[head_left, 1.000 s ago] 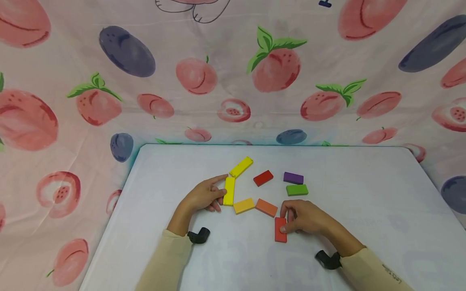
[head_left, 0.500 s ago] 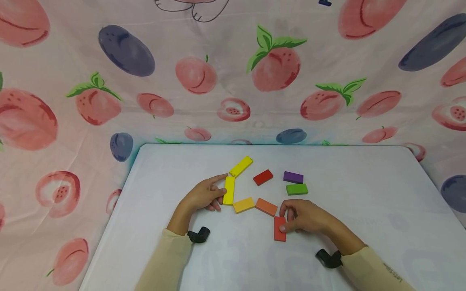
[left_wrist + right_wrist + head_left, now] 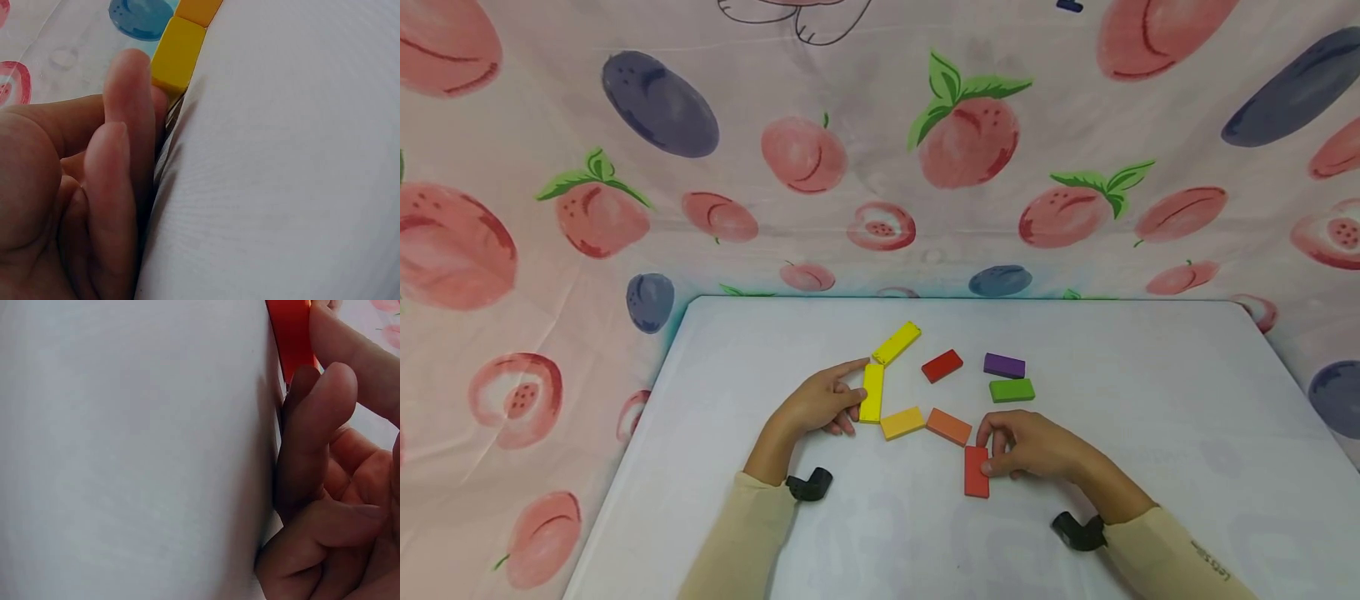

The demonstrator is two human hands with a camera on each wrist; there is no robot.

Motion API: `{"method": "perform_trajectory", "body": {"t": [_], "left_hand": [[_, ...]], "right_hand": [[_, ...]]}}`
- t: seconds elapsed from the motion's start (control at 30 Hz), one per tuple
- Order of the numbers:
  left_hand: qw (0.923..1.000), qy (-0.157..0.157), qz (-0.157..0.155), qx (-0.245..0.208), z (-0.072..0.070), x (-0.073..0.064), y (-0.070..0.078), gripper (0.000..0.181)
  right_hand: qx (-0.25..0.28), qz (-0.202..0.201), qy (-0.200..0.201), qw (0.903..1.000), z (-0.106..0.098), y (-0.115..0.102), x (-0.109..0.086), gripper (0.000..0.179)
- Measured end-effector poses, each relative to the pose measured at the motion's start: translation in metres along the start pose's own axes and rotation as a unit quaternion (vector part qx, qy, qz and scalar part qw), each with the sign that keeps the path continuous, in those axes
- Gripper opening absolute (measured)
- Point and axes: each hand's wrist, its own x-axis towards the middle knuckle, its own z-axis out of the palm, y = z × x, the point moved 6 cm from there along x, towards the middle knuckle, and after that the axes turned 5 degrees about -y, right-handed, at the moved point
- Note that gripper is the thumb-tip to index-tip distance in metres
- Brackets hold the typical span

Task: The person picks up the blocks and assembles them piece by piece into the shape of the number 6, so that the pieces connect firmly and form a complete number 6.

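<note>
In the head view, my left hand (image 3: 822, 402) touches a flat yellow domino block (image 3: 871, 392). Its index finger reaches straight along the far end and the thumb lies on the left edge. My right hand (image 3: 1028, 444) holds a red domino block (image 3: 975, 473) by its right edge and far corner, thumb at the side, index bent over the far end. Between them lie an amber block (image 3: 902, 423) and an orange block (image 3: 948, 426), forming a zigzag row. Another yellow block (image 3: 897, 343) continues it at the back. In the right wrist view, the red block's (image 3: 294, 337) side shows beside the fingers.
Behind the row lie a dark red block (image 3: 942, 366), a purple block (image 3: 1004, 365) and a green block (image 3: 1012, 390). All rest on a white table (image 3: 1150, 375). A fruit-print cloth (image 3: 880, 167) hangs behind the far edge.
The red block has shifted very slightly left. My right thumb has slid from its top face toward its right edge. The left hand keeps its place.
</note>
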Motion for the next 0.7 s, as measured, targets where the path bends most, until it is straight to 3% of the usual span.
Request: {"method": "perform_trajectory", "body": {"t": [0.7], "left_hand": [[1.0000, 0.001, -0.003, 0.001, 0.0001, -0.0002, -0.0001, 0.060]], "right_hand": [[-0.003, -0.012, 0.007, 0.9999, 0.0003, -0.0014, -0.0006, 0.032]]}}
